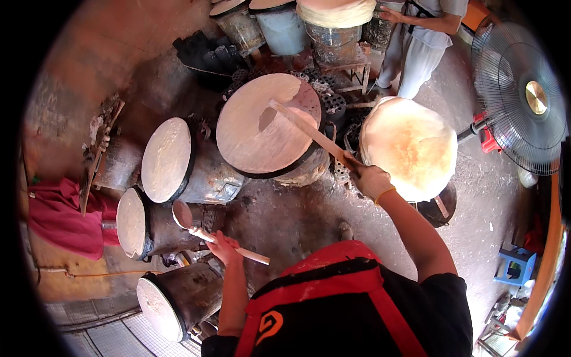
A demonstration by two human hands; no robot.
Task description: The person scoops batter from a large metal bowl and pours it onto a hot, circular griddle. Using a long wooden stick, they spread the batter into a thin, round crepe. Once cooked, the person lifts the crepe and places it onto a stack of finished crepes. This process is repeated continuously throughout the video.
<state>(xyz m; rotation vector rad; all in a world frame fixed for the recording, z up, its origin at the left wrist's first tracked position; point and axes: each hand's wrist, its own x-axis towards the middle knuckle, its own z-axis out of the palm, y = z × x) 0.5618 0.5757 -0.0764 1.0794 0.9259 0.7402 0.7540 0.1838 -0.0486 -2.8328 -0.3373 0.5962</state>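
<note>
A long flat wooden spreader [315, 134] is gripped in my right hand [372, 180], which is closed round its near end. Its far tip lies on a large round griddle [247, 143], where a pale layer of batter covers most of the top and darker bare patches show at the right and middle. My left hand [222, 249] is closed round the handle of a ladle [182, 214], its bowl held over the floor beside the left-hand drum stoves. Just beyond my right hand rests a stack of thin round pancakes [409, 149], browned in the middle.
More drum stoves with round tops [166, 159] stand along the left. Across from me, another person [416, 44] has a hand by a pancake-topped drum [336, 13]. A large standing fan [523, 98] is at the right, a blue stool [515, 265] below it.
</note>
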